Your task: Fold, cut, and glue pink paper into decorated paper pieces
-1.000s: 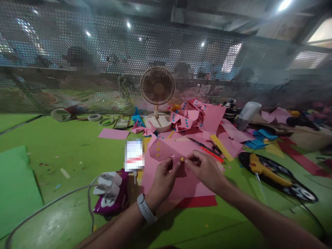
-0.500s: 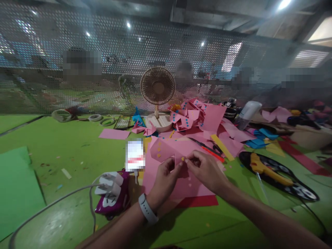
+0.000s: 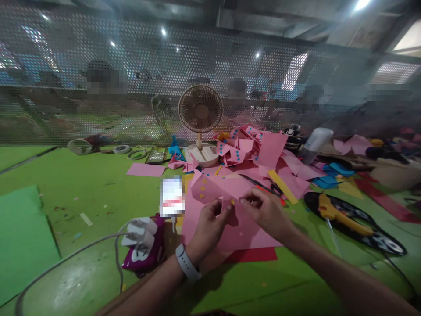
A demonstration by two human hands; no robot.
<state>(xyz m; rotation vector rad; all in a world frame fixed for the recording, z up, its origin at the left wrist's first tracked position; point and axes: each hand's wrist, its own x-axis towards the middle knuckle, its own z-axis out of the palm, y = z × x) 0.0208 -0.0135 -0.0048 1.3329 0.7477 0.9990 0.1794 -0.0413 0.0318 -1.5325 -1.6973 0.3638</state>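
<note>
A folded piece of matt pink paper (image 3: pixel 215 186) stands just above the flat pink paper sheet (image 3: pixel 259 232), its upper left corner rising to a point and a crease running below it. Three small yellow paper diamonds (image 3: pixel 202 188) sit in a short upright column on its left face, and one more small yellow piece (image 3: pixel 232 201) shows at the tip of the left thumb.

The left hand (image 3: pixel 210 226), at the folded piece's 6 o'clock, is curled nearly closed, pinching its lower right part between thumb and fingers. The right hand (image 3: pixel 268 215), towards 4 o'clock, is loosely curled, its fingertips just beside the yellow piece; I cannot tell whether they hold anything.

From the folded piece, a beige round desk fan (image 3: pixel 201 109) stands near 12 o'clock, and a yellow-handled glue gun (image 3: pixel 344 217) lies near 3 o'clock.
</note>
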